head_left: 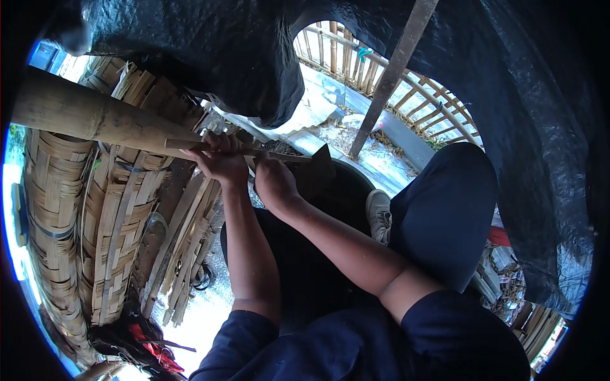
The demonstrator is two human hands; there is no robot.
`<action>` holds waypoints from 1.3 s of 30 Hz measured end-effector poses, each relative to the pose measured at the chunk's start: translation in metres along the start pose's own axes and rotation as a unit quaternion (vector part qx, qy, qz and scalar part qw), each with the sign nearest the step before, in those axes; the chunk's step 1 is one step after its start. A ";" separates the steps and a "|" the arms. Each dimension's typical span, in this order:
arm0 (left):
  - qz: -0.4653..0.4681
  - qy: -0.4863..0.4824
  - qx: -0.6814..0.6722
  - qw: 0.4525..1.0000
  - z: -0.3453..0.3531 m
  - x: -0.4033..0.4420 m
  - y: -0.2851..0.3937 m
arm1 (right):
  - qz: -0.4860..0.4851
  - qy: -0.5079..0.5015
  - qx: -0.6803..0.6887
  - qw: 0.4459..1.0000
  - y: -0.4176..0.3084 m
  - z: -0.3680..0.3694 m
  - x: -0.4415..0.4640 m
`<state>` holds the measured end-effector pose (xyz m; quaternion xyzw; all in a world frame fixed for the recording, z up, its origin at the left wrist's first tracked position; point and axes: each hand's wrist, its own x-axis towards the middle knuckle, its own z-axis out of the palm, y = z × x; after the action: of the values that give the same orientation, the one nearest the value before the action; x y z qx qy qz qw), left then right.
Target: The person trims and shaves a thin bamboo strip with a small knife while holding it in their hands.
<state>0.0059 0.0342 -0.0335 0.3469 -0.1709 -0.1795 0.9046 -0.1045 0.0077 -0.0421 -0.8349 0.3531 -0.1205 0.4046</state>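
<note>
A narrow flat strip of bamboo or wood (180,145) runs sideways in front of me, below the end of a thick bamboo pole (95,117). My left hand (223,162) is closed around the strip, with its left end sticking out past the fingers. Beside it, my right hand (274,183) is closed, its knuckles up against the same strip. Whether it also holds a tool is hidden. Right of that hand, a dark pointed flat piece (318,170) stands over a shadowed round shape; its kind is unclear.
Woven bamboo panels (57,235) and loose slats (184,254) stand at the left. Black plastic sheeting (210,51) hangs overhead and down the right. A slanting post (394,76) stands before a bamboo fence (438,108). My shoe (379,216) and raised knee are close on the right.
</note>
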 end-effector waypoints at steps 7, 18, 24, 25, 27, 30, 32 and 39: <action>0.030 0.038 -0.001 0.999 -0.008 0.004 0.008 | -0.003 -0.035 0.021 0.999 0.045 0.023 0.009; -0.036 -0.033 -0.032 0.998 0.002 0.003 0.004 | 0.244 -0.140 -0.050 0.958 0.184 0.042 -0.021; -0.006 0.001 -0.001 1.000 0.009 0.003 0.002 | 0.302 -0.138 -0.061 0.941 0.175 0.027 -0.018; -0.011 -0.053 0.001 0.999 0.006 0.002 0.003 | 0.342 -0.122 -0.056 0.930 0.172 0.019 -0.011; -0.007 -0.052 0.017 0.998 0.007 0.003 0.000 | 0.378 -0.100 -0.052 0.919 0.177 0.012 0.002; -0.007 -0.014 0.085 0.996 0.012 0.008 -0.004 | 0.444 -0.054 0.046 0.893 0.192 0.018 0.039; -0.038 -0.046 0.124 0.991 0.011 0.010 -0.008 | 0.302 0.045 0.220 0.927 0.181 0.019 0.055; -0.060 -0.113 0.306 0.943 0.025 0.002 -0.014 | 0.107 -0.085 0.524 0.841 0.060 -0.062 0.065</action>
<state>-0.0063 0.0096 -0.0245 0.5941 -0.2974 -0.2108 0.7171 -0.1174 -0.0987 -0.0529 -0.4624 0.2884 -0.1723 0.8205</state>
